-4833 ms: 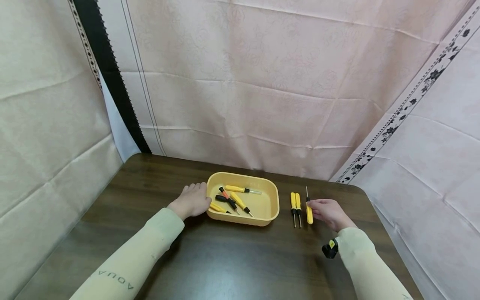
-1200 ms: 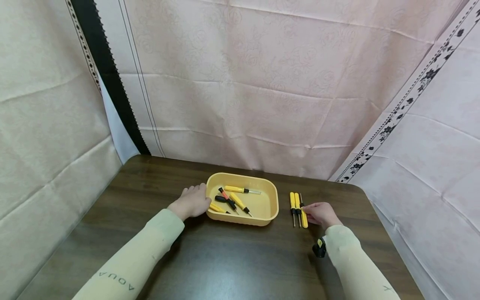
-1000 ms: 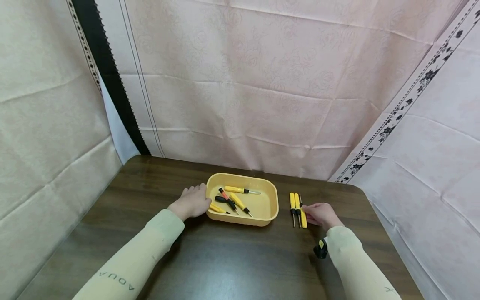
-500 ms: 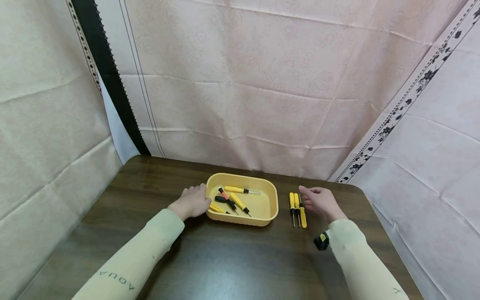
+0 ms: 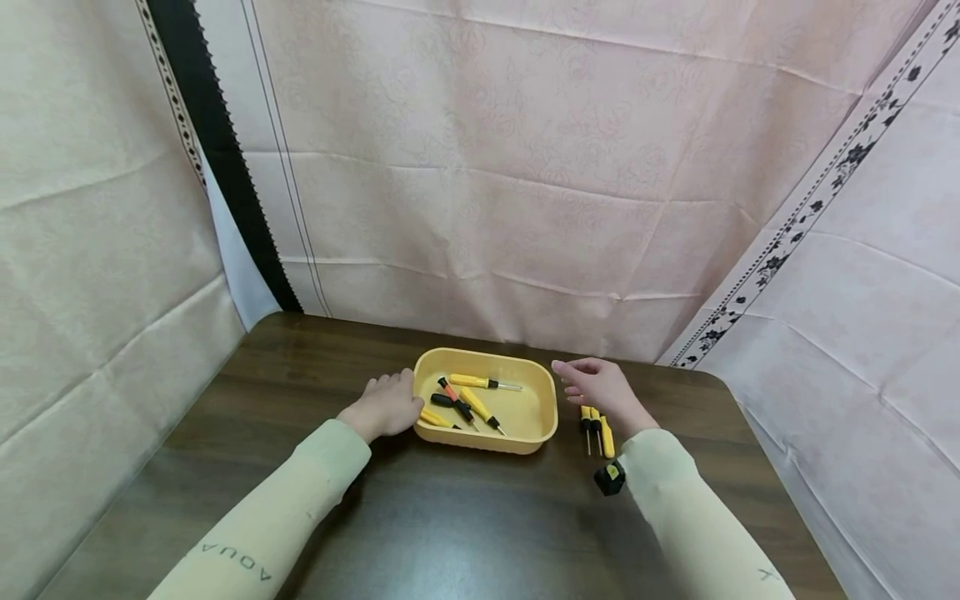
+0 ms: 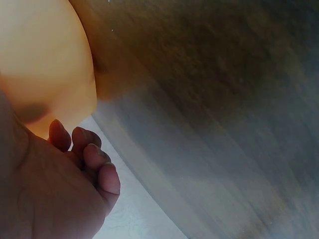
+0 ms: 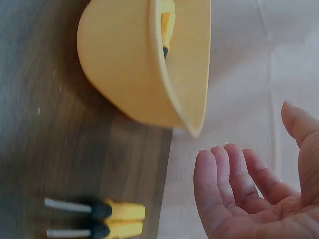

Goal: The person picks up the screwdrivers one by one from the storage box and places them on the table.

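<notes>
A yellow plastic basket point(image 5: 525, 443) stands on the table. Its left end is held by my left hand point(image 5: 384, 404), which the left wrist view shows with curled fingers point(image 6: 108, 178) against the outer wall. Inside lie several small screwdrivers: yellow ones point(image 5: 474, 398), a black one point(image 5: 442, 400) and a red-and-black one point(image 5: 447, 387). My right hand point(image 5: 606, 390) hovers by the basket's right end, thumb apart and fingers loosely bent, holding nothing. Below it is a row of three yellow screwdrivers point(image 5: 608, 440), their upper parts hidden in the head view; two yellow handles point(image 7: 127, 211) show in the right wrist view.
The dark wooden table point(image 5: 480, 517) has rounded back corners. Pale patterned cloth point(image 5: 480, 208) hangs behind it and on both sides. A small black device point(image 5: 610, 478) is worn at my right wrist.
My right hand first set the third screwdriver down beside the other two, blade pointing away, and let it go. It then moved left towards the basket. The left hand stayed put.
</notes>
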A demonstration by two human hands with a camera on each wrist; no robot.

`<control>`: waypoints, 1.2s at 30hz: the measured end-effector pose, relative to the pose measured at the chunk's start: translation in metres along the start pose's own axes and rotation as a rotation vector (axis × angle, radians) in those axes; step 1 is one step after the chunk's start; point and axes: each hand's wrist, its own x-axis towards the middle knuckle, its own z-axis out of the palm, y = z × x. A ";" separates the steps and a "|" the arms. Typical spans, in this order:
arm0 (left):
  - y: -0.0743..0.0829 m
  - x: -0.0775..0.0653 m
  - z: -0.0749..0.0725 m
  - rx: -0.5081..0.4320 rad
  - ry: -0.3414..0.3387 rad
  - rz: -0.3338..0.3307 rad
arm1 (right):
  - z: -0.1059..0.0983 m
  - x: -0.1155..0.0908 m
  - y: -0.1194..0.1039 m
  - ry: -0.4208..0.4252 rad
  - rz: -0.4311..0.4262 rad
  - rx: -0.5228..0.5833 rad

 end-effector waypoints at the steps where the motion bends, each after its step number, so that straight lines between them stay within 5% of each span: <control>1: 0.000 0.000 0.000 -0.002 -0.001 0.000 | 0.004 -0.001 -0.001 -0.012 -0.001 0.010; 15: 0.000 -0.001 0.000 -0.009 -0.006 -0.001 | 0.061 0.006 -0.008 -0.107 -0.038 0.033; 36: 0.001 -0.002 0.000 -0.002 0.016 0.003 | 0.100 0.018 0.006 -0.180 -0.029 0.011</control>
